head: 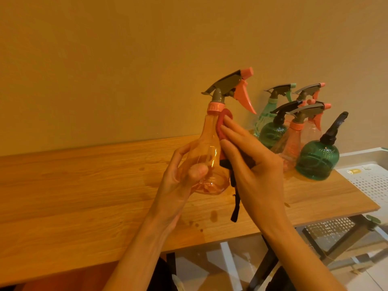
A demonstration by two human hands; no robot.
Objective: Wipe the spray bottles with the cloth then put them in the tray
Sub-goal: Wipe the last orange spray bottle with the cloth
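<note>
— Well, what's around?
— Five more bottles (294, 131) cluster on the table (84, 185), beside a white tray (369, 175).
— And the held bottle (210, 152)?
— Clear orange, upright above the table, pink trigger.
— Fingers?
— Left hand (180, 181) curls round its base; right hand (252, 164), fingers straight and together, presses a red cloth (222, 127) against its neck.

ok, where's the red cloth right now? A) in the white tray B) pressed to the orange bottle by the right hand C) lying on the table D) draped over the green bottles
B: the right hand presses the red cloth against the orange spray bottle, which the left hand holds above the table.
</note>
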